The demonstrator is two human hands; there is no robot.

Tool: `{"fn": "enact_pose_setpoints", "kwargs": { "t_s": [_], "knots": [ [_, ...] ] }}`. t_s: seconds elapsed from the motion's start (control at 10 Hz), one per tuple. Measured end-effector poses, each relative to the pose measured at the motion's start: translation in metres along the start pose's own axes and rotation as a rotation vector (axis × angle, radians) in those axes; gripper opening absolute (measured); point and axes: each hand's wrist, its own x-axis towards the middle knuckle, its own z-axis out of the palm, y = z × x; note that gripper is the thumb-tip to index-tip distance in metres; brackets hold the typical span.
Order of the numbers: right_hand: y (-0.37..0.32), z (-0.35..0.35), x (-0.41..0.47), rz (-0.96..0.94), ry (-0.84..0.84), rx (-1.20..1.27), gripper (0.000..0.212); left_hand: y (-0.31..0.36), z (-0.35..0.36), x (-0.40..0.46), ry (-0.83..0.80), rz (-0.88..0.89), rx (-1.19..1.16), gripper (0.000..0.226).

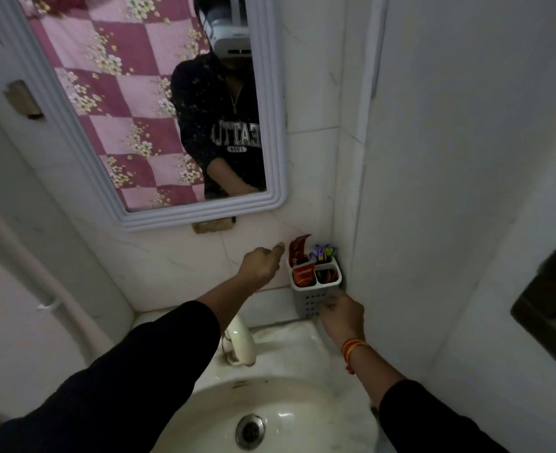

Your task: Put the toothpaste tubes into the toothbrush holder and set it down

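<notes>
A: What can we read here?

B: The front red toothpaste tube says "Colgate" in white. A second red tube stands behind it, its print too small for us to read. In the mirror we see a dark sweatshirt with reversed letters and "1994" under them.

A: And where does the toothbrush holder sit?

B: In the corner where the two pale tiled walls meet, on the back ledge of the white washbasin. It is grey, perforated low down, with compartments; both tubes stand in the left ones, and purple-headed brushes rise at the back right.

A: Our hands?

B: Our right hand is at the holder's lower front, fingers on its wall; whether they grip it we cannot tell. Our left hand is loosely curled just left of the tubes, holding nothing, thumb pointing toward them.

A: Anything unclear?

B: The front right compartment holds something dark we cannot identify. A white tap stands behind the bowl, and a drain sits at its bottom.
</notes>
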Motion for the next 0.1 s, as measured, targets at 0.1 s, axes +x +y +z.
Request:
{"fn": "enact_pose_setpoints", "kwargs": {
  "t_s": [0.1],
  "knots": [
    [-0.0209,0.0010,0.0054,-0.083,-0.076,0.034,0.026,-0.0015,-0.0059,-0.0068,0.070,0.150,0.227,0.059]
  ]
}}
